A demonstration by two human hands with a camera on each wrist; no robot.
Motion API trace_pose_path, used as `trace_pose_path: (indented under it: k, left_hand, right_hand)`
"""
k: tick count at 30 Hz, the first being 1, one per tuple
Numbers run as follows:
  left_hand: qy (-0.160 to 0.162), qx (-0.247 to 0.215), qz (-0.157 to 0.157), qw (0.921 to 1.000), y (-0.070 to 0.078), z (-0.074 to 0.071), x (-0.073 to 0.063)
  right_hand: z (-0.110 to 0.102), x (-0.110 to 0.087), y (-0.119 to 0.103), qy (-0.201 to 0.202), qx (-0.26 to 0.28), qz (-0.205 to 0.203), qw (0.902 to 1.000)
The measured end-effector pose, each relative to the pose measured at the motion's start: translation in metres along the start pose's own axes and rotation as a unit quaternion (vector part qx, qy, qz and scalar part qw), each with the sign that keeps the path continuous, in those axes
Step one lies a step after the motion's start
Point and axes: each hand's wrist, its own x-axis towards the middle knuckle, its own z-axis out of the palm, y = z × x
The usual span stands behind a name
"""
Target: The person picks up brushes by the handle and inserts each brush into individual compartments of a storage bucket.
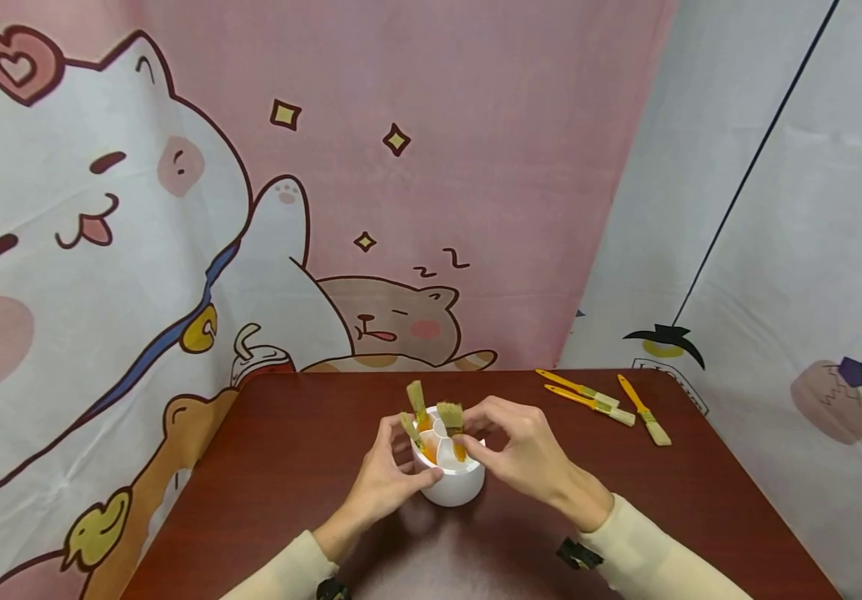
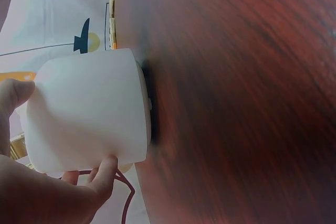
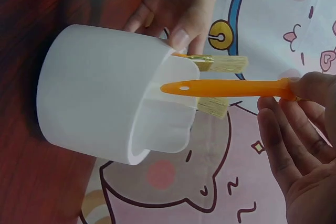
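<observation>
Brush (image 3: pixel 226 87) over white holder (image 1: pixel 453 487), handle down

Pinching the brush between thumb and fingertips of the right hand (image 1: pixel 524 450), up near the bristles, probably so as to leave the handle's end free and pointing down. Poised over or just inside an open compartment; hard to tell whether touching a wall. Curling the left hand (image 1: pixel 383 483) round the holder's side, thumb toward the near rim, presumably to steady it against any push. Standing in the holder, bristles up: two more brushes (image 1: pixel 416 398), leaning on the left side, likely parted by the inner dividers.

Lying well to the right, near the back edge of the table (image 1: pixel 303 450): three loose brushes (image 1: pixel 584 402), two roughly side by side, one apart and slanting toward the front, apparently clear of both forearms.

Underneath, dark red-brown wood with visible grain, paler with glare at the front. Behind and at the sides, hung cloth (image 1: pixel 513 125) in pink and white, printed with cartoon animals, small stars and thin slanting lines. Around the wrists, cream sleeves (image 1: pixel 664 550).
</observation>
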Motion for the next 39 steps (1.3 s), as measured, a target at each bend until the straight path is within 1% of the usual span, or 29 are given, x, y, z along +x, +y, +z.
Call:
trace_pose_path:
  k: [7, 22, 32, 39]
  left_hand:
    - [-0.001, -0.001, 0.001, 1.0000, 0.001, 0.000, -0.001]
    - [-0.003, -0.006, 0.003, 1.0000, 0.001, -0.001, -0.001]
    - [-0.007, -0.008, 0.005, 0.9999, 0.001, -0.001, -0.001]
    - [-0.006, -0.003, 0.007, 1.0000, 0.000, 0.000, 0.000]
  right_hand:
    - [0.009, -0.004, 0.005, -0.005, -0.001, -0.003, 1.0000]
    - [0.024, -0.014, 0.018, -0.028, -0.010, -0.006, 0.9995]
    - [0.030, -0.022, 0.021, -0.049, -0.020, 0.005, 0.9986]
    - [0.034, -0.027, 0.024, -0.051, -0.033, -0.007, 0.9982]
